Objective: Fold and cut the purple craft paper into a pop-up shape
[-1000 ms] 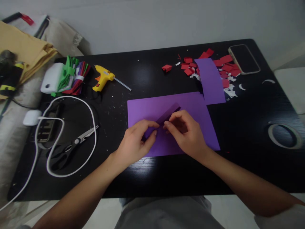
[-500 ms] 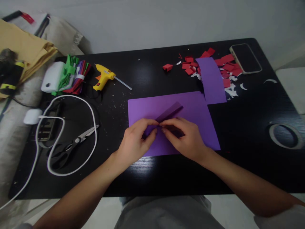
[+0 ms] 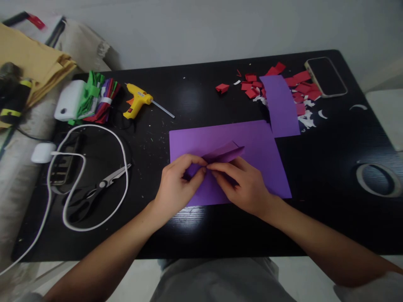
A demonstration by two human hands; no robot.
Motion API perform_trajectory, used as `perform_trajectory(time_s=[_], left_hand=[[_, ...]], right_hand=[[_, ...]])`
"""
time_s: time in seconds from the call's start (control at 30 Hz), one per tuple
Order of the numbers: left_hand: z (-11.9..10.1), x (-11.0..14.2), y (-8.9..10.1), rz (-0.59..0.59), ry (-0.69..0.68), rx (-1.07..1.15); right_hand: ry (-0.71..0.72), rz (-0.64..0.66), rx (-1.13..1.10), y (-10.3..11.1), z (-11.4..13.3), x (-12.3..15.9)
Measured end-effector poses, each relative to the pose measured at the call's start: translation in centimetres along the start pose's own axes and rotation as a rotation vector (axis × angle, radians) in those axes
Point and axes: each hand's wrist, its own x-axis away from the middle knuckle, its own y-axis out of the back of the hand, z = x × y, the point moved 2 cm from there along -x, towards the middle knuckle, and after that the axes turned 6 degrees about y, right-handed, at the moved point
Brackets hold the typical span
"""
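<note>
A narrow folded strip of purple paper (image 3: pixel 225 152) is pinched between the fingers of both hands, its far end slanting up to the right and showing a fold. My left hand (image 3: pixel 180 179) grips its near end between thumb and forefinger. Close against it, my right hand (image 3: pixel 244 182) is closed at the same spot, fingertips touching the strip. Beneath both hands lies a larger purple sheet (image 3: pixel 264 140) flat on the black table (image 3: pixel 201 239). The part of the strip behind my fingers is hidden.
Right of the sheet, a purple paper piece (image 3: pixel 281 107) lies over red paper scraps (image 3: pixel 304 88); a phone (image 3: pixel 326 76) and a white ring (image 3: pixel 359 178) are beyond. At left are a yellow glue gun (image 3: pixel 137 100), scissors (image 3: pixel 102 184), a white cable (image 3: pixel 126 180) and bundled craft sticks (image 3: pixel 105 100).
My right fingers have moved left along the strip to meet my left fingertips. The strip's far end has tilted and its fold has opened a little.
</note>
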Motion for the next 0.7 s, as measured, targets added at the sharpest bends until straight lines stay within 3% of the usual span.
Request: perform_trajectory(time_s=[0.17,0.23,0.33,0.43,0.5,0.7], left_hand=[[-0.2,-0.1,0.1,-0.019,0.011,0.043],[-0.3,-0.2,0.2,-0.052,0.031,0.065],[-0.3,-0.2,0.3,-0.087,0.075,0.109],[-0.3,-0.3,0.2,-0.081,0.103,0.159],[-0.3,-0.2,0.0,-0.063,0.105,0.187],[-0.2,0.0,-0.3,-0.007,0.067,0.199]], right_hand=[[0.009,-0.039,-0.079,0.1,0.4,0.1],[-0.109,-0.105,-0.22,-0.1,0.3,0.3],[-0.398,-0.167,-0.571,-0.6,-0.2,0.3],[-0.578,-0.081,-0.751,-1.0,-0.6,-0.1],[-0.615,-0.03,-0.773,-1.0,-0.7,-0.5],[-0.629,-0.059,-0.743,-0.5,-0.7,-0.8]])
